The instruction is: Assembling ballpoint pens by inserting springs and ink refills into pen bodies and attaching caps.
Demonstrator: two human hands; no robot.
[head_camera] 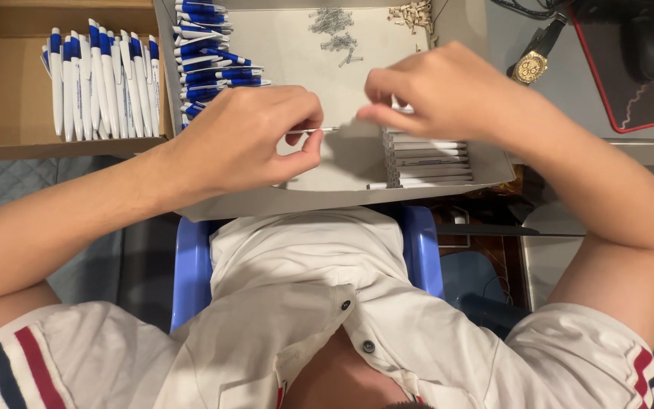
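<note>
A grey tray [319, 198] fills the middle of the frame, resting across the person's lap above a blue chair [191, 265]. In its upper left lies a heap of blue-and-white pens [210, 57]; at upper left of the frame a cardboard box [9, 91] holds a row of finished pens [100, 79] side by side. Low and right in the tray is a stack of white barrels [429, 159].

The left hand [247, 140] sits centre-left, thumb and forefinger closed on a thin refill [319, 130] that lies level between the two hands. The right hand [437, 91], centre-right, has its fingers pinched shut on a small white part [401, 110] near the refill's far end; what that part is, I cannot tell.

The refill looks very light, thin and somewhat bendy, likely smooth and easy to roll out of a grip; I judge it best held near one end with a light pinch, as here, leaving the tip free.

Much is hidden: the right fingers cover their part, the left thumb hides the refill's near end, and whether the two pieces touch is unclear. At the top of the tray, springs [334, 30] and small tan bits [410, 14] are too small to make out. A gold watch [530, 67] lies at upper right on the worktop [562, 98].
</note>
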